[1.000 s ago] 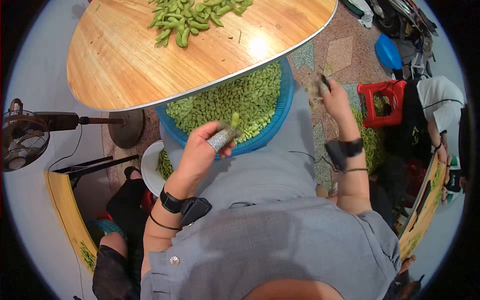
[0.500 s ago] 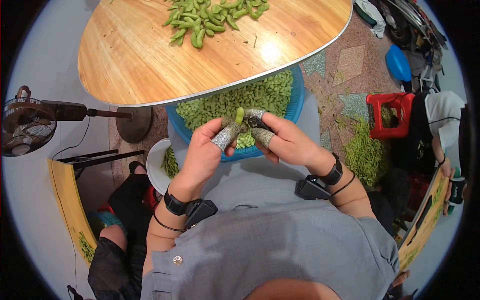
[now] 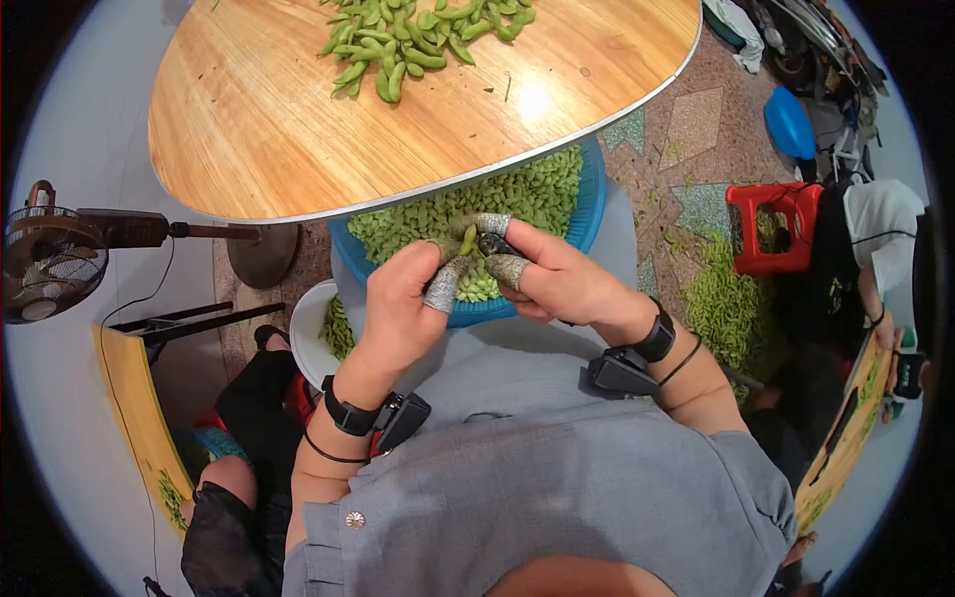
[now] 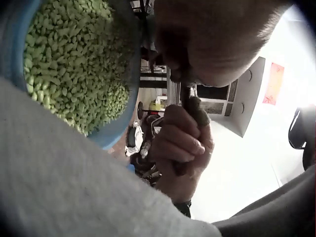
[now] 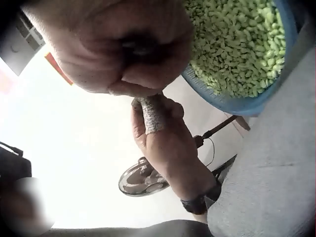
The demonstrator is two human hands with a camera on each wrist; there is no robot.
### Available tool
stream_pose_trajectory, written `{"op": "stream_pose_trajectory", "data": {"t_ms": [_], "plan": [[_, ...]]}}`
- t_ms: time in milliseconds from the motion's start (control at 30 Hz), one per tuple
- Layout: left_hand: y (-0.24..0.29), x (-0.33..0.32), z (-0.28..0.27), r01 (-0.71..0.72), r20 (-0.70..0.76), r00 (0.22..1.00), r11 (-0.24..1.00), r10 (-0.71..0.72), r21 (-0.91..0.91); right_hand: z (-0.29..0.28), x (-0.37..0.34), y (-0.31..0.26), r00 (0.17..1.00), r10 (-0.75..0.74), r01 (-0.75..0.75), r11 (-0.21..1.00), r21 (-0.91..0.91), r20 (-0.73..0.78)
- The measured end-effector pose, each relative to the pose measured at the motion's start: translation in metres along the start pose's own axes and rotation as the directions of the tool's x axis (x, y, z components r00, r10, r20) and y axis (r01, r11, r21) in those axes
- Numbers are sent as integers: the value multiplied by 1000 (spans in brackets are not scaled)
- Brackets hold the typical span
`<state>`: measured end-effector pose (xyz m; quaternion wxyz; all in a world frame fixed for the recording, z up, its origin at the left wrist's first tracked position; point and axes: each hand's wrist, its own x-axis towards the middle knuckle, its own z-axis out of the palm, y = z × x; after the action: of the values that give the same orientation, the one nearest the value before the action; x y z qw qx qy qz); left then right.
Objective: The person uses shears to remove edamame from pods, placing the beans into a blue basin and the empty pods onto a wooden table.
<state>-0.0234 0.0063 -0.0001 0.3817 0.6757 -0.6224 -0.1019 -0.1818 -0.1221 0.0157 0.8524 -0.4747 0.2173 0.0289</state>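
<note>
Over a blue basin (image 3: 594,227) of shelled green beans (image 3: 537,184), my two hands meet at the fingertips. Grey wrapping covers the thumb and some fingertips. My left hand (image 3: 398,303) pinches a green edamame pod (image 3: 469,241) between thumb and forefinger. Just right of the pod, my right hand (image 3: 567,274) grips a small black object (image 3: 491,243), its kind mostly hidden by the fingers. In the left wrist view the right hand (image 4: 182,140) has its fingers curled. The left hand (image 5: 165,148) shows a wrapped digit in the right wrist view.
A wooden table (image 3: 378,149) with a heap of edamame pods (image 3: 413,45) overhangs the basin. A white bucket (image 3: 310,328) stands at left, near a fan (image 3: 60,254). On the right floor are more pods (image 3: 731,308) and a red stool (image 3: 776,227). Other people sit at both sides.
My right hand, out to the right a second ago, has come in to meet the left over the basin. The pod, upright earlier, now sits lower between the fingertips.
</note>
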Motion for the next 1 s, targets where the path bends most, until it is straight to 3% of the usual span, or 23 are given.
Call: {"op": "stream_pose_trajectory", "data": {"t_ms": [33,67,100,167,200,267,300,333,367,400,467,500,567,600,633,667,733,767,800,833,867,933,1000], "plan": [[3,0,-5,298,138,954,884,-265,-362,-1,2,0,999,34,-37,996,79,42],[4,0,-8,556,354,829,561,-434,-613,-2,2,-2,998,37,-41,996,77,45],[-1,-2,-8,558,351,827,558,-439,-615,-4,-1,-5,984,109,-142,957,254,139],[-15,-8,-5,533,585,782,-256,-215,-806,-7,0,-5,956,166,-256,876,409,244],[-16,-7,-4,531,584,782,-258,-216,-807,-10,4,-2,954,168,-265,860,436,248],[-17,-7,-1,649,501,722,216,-478,-729,-8,7,-2,952,176,-277,842,464,250],[-16,-6,0,650,503,719,210,-479,-730,-1,8,-5,963,218,-260,900,350,157],[-14,-5,0,536,307,843,640,-442,-551,4,10,-6,968,243,-251,941,227,61],[-14,-5,0,328,150,942,919,-300,-220,8,13,-4,967,246,-254,940,229,60],[-17,-4,0,329,153,941,918,-301,-221,11,15,-1,979,203,-203,960,193,21],[-27,-2,0,34,46,998,993,-39,109,12,19,1,988,154,-149,976,156,-18],[-27,-2,0,33,48,998,993,-39,109,12,21,1,989,143,-138,981,133,-32],[-26,-4,0,379,196,922,879,-333,-289,9,23,2,990,132,-127,986,110,-46],[-25,-4,-2,379,197,922,879,-333,-290,5,23,2,985,170,-170,967,187,15],[-23,-3,-6,611,370,782,494,-502,-619,0,21,2,976,204,-217,940,263,76],[-22,-3,-8,675,593,610,-48,-526,-737,-6,20,5,976,206,-219,939,265,73],[-28,-9,-2,676,607,629,-45,-486,-736,-19,22,16,965,214,-251,918,307,151],[-28,-9,1,704,564,667,165,-487,-690,-21,28,27,965,216,-253,918,306,151],[-28,-10,4,700,522,707,368,-477,-612,-19,36,35,988,-116,95,975,-200,-99],[-29,-11,7,709,523,704,432,-479,-558,-17,41,40,849,-510,284,660,-695,-137],[-26,-10,8,706,522,707,435,-477,-559,-19,43,40,848,-513,286,658,-697,-136],[-20,-10,9,663,510,748,510,-424,-549,-15,45,24,866,-499,230,356,-906,24],[-19,-8,7,644,505,762,562,-407,-519,-13,44,22,855,-517,227,299,-927,43]]}}
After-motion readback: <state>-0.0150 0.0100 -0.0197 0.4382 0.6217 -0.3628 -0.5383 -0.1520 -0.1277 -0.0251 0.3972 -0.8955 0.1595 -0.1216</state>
